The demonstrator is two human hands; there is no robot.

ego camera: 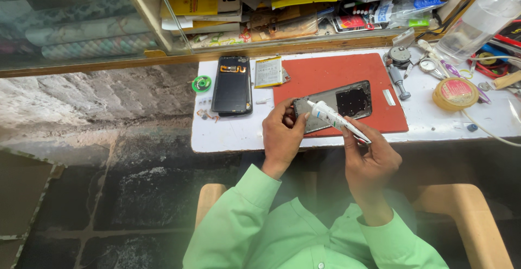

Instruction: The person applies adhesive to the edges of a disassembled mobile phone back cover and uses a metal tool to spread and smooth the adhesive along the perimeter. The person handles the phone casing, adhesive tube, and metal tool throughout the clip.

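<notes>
Resting between both hands (perhaps touching), the glue tube (pixel 336 120).

Your left hand (pixel 282 133) and right hand (pixel 369 158) sit at the near edge of the table (pixel 228 139), with the tube (pixel 337 120) running between them and crossing over the phone frame (pixel 336 103), which lies on the mat (pixel 325 74). Left of the mat lies the battery (pixel 268 72), then the open phone (pixel 232 84), then the reel (pixel 201 83). Right of the mat lie the tape roll (pixel 455 93) and, behind it, the bottle (pixel 477 19); the shelf (pixel 304 8) stands behind everything.
</notes>
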